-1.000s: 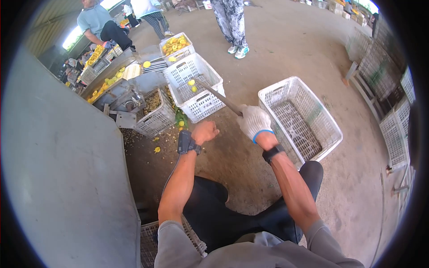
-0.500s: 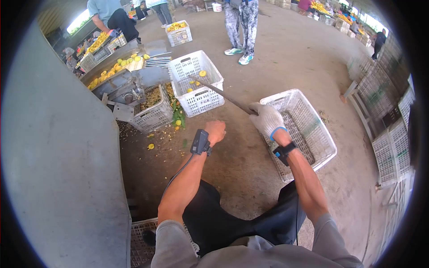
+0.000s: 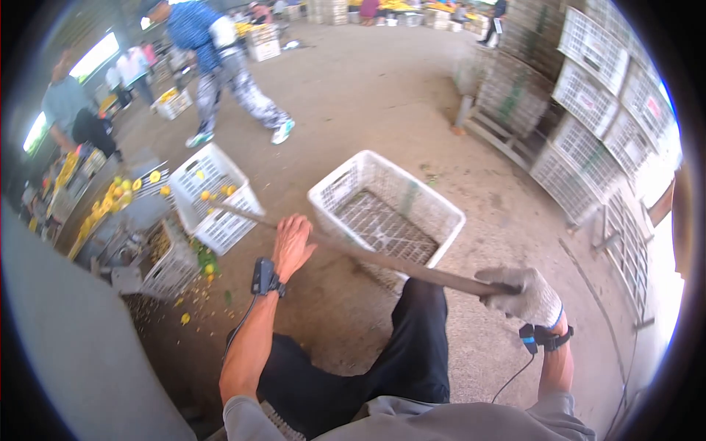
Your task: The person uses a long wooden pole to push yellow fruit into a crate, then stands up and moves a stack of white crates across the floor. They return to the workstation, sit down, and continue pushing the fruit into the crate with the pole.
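Observation:
A long wooden pole (image 3: 390, 261) slants across in front of me. My right hand (image 3: 526, 294), in a whitish knitted glove, is closed round its near end. My bare left hand (image 3: 293, 246) lies over the pole further along, its fingers bent across it; the fingertips are partly hidden. The pole's thin far end reaches over a white plastic crate (image 3: 228, 237) with a few yellow fruits (image 3: 206, 195) in it. Just beyond the pole stands another white crate (image 3: 448, 220), with no fruit visible inside.
At left, a metal machine carries yellow fruit (image 3: 110, 198) above a crate of scraps (image 3: 173, 272). Leaves and bits litter the floor. A grey panel (image 3: 66, 331) borders my left side. Stacked crates (image 3: 581, 147) rise at right. A person in patterned trousers (image 3: 243, 95) strides beyond the crates.
My view has turned right. The pole has been drawn back, my right hand moving back and right with its end. My left hand has come onto the shaft. The standing person is now striding.

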`<state>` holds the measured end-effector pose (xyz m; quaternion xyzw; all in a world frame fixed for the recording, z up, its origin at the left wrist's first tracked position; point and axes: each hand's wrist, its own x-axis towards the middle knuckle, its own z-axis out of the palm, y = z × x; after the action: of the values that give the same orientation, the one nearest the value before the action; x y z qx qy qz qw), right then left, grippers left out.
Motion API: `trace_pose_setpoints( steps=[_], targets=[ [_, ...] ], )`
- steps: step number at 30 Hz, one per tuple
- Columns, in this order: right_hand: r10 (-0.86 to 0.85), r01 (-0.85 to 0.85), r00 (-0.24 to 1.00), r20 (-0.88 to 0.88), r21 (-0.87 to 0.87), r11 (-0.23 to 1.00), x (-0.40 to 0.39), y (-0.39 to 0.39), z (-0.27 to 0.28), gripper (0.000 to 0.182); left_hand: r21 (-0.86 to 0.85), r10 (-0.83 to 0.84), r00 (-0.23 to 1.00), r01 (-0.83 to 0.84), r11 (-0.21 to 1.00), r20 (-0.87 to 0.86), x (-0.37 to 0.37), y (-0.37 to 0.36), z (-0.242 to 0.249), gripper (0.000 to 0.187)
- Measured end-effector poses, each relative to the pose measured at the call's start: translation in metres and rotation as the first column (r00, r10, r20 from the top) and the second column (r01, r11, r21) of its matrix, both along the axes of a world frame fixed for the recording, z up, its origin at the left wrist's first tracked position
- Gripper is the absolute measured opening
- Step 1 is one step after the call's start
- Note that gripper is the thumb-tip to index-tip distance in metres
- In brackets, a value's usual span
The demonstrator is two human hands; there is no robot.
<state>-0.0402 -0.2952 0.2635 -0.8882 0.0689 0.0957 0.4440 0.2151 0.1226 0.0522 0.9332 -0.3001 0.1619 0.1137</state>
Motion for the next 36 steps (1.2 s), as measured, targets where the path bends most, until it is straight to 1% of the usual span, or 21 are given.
trace_pose_setpoints(
  steps=[1,2,3,4,6,7,9,11,12,14,16,18,20,21,24,25,27,28,30,33,36],
  targets=[
    [0.009,-0.008,0.999,0.032,-0.014,1.0,-0.021,-0.023,-0.002,0.05,0.042,-0.067,0.996,0.07,0.997,-0.062,-0.007,-0.016,0.018,0.036],
    [0.017,-0.015,0.998,0.064,-0.025,1.0,-0.039,-0.046,-0.002,0.049,-0.031,-0.124,0.992,0.123,0.992,-0.038,-0.015,-0.043,0.022,0.031],
    [-0.119,0.119,0.989,-0.086,-0.001,0.993,-0.056,-0.061,0.014,0.052,-0.104,-0.179,0.984,0.177,0.979,-0.01,-0.025,-0.071,0.023,0.029],
    [-0.175,0.172,0.983,-0.062,-0.054,0.984,-0.075,-0.082,0.016,0.053,-0.174,-0.228,0.973,0.228,0.958,0.021,-0.033,-0.099,0.025,0.028],
    [-0.269,0.263,0.963,-0.013,-0.159,0.951,-0.121,-0.126,0.015,0.053,-0.234,-0.316,0.938,0.342,0.91,0.142,-0.048,-0.154,0.03,0.03],
    [-0.304,0.301,0.953,0.017,-0.195,0.933,-0.141,-0.139,0.019,0.051,-0.288,-0.338,0.929,0.368,0.884,0.152,-0.057,-0.181,0.03,0.032],
    [-0.352,0.361,0.932,0.081,-0.265,0.894,-0.18,-0.159,0.037,0.048,-0.318,-0.394,0.901,0.432,0.844,0.179,-0.073,-0.233,0.035,0.034],
    [-0.433,0.445,0.895,0.105,-0.285,0.849,-0.219,-0.182,0.048,0.045,-0.285,-0.443,0.883,0.47,0.836,0.155,-0.086,-0.281,0.029,0.026],
    [-0.472,0.485,0.873,0.118,-0.293,0.824,-0.232,-0.187,0.054,0.043,-0.332,-0.454,0.875,0.484,0.81,0.167,-0.092,-0.303,0.029,0.026],
    [-0.561,0.56,0.821,0.102,-0.337,0.757,-0.245,-0.183,0.07,0.041,-0.414,-0.475,0.859,0.51,0.755,0.191,-0.102,-0.337,0.03,0.026],
    [-0.604,0.598,0.79,0.105,-0.35,0.721,-0.251,-0.183,0.073,0.04,-0.414,-0.502,0.848,0.523,0.745,0.169,-0.108,-0.357,0.026,0.022],
    [-0.605,0.605,0.787,0.119,-0.339,0.72,-0.258,-0.186,0.073,0.039,-0.415,-0.517,0.848,0.515,0.75,0.117,-0.114,-0.367,0.013,0.018],
    [-0.563,0.572,0.813,0.149,-0.384,0.725,-0.245,-0.175,0.078,0.038,-0.406,-0.52,0.853,0.491,0.771,0.045,-0.116,-0.37,-0.007,0.015],
    [-0.538,0.552,0.827,0.162,-0.406,0.728,-0.234,-0.168,0.081,0.037,-0.26,-0.466,0.87,0.419,0.87,-0.157,-0.115,-0.368,-0.017,0.029],
    [-0.384,0.477,0.879,0.284,-0.484,0.733,-0.194,-0.147,0.076,0.038,-0.302,-0.394,0.896,0.326,0.896,-0.204,-0.108,-0.346,-0.058,0.028],
    [-0.336,0.423,0.906,0.259,-0.501,0.755,-0.179,-0.143,0.073,0.038,-0.268,-0.367,0.88,0.292,0.918,-0.3,-0.108,-0.332,-0.071,0.031],
    [-0.221,0.303,0.952,0.213,-0.531,0.791,-0.151,-0.137,0.071,0.038,-0.366,-0.357,0.902,0.256,0.895,-0.242,-0.105,-0.3,-0.08,0.034],
    [-0.204,0.273,0.961,0.187,-0.51,0.816,-0.143,-0.139,0.065,0.037,-0.415,-0.35,0.913,0.242,0.877,-0.207,-0.103,-0.288,-0.083,0.035],
    [-0.17,0.213,0.977,0.132,-0.472,0.856,-0.139,-0.15,0.051,0.037,-0.403,-0.332,0.92,0.229,0.886,-0.207,-0.097,-0.279,-0.09,0.037],
    [-0.064,0.15,0.981,0.183,-0.504,0.85,-0.135,-0.142,0.04,0.031,-0.385,-0.319,0.916,0.211,0.898,-0.243,-0.105,-0.253,-0.088,0.034],
    [-0.009,0.095,0.985,0.171,-0.503,0.859,-0.133,-0.144,0.018,0.029,-0.303,-0.249,0.917,0.153,0.941,-0.311,-0.122,-0.223,-0.084,0.032]
  ],
)
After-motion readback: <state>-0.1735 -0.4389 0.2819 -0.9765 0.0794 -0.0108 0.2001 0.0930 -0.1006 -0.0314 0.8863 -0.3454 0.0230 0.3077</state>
